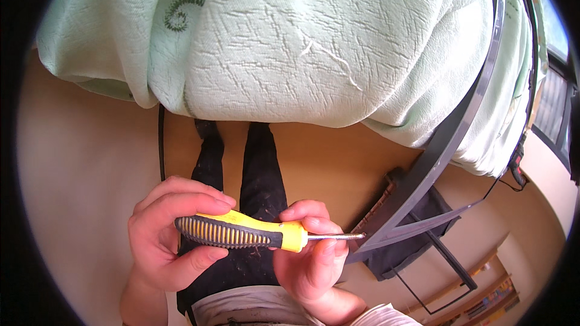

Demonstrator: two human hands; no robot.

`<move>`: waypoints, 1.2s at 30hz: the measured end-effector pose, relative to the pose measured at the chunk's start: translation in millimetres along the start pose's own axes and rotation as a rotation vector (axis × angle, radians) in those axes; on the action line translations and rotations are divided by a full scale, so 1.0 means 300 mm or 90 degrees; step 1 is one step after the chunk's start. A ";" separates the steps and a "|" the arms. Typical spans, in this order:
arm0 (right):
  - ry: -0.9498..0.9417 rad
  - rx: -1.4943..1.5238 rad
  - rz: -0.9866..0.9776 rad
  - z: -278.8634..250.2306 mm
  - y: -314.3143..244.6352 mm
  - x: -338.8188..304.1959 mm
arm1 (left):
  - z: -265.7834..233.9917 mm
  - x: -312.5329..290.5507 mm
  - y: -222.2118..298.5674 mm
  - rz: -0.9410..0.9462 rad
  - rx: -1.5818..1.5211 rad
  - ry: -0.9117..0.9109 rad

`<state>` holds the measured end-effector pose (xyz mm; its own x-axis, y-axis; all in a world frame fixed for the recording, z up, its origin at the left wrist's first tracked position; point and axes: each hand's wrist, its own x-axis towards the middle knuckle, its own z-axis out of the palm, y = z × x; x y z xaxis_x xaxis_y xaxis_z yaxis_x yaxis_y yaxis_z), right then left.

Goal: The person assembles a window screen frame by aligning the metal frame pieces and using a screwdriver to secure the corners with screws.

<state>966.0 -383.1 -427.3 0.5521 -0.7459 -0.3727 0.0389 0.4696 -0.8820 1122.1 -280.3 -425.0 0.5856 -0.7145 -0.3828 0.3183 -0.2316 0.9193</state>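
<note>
A screwdriver (269, 235) lies level at lower centre, left hand (151, 241) half-curled on its handle, right hand (314, 262) loosely pinching the shaft. It looks light and rigid; the ribbed handle should grip best.

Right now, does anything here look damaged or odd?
Yes: a white thread wanders across the pale green cloth, standing out from its texture, perhaps pulled loose. The yellow-and-black screwdriver in the left hand and right hand shows no obvious damage.
</note>
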 end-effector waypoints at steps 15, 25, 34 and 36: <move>0.000 0.093 0.041 0.038 -0.035 0.009 | -0.027 0.005 0.036 0.072 0.151 -0.058; -0.045 0.232 0.043 0.002 -0.016 0.013 | 0.011 0.039 0.122 -0.154 0.052 0.008; -0.302 -0.789 -0.207 -0.224 -0.470 0.145 | 0.003 0.038 0.155 -0.086 0.155 -0.023; -0.262 -0.881 -0.142 -0.208 -0.484 0.242 | 0.003 0.061 0.146 -0.067 0.195 -0.033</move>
<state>948.4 -535.1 -344.3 0.8456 -0.4440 -0.2963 -0.5300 -0.6324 -0.5649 1146.2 -304.2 -391.7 0.5203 -0.7067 -0.4793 0.1309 -0.4887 0.8626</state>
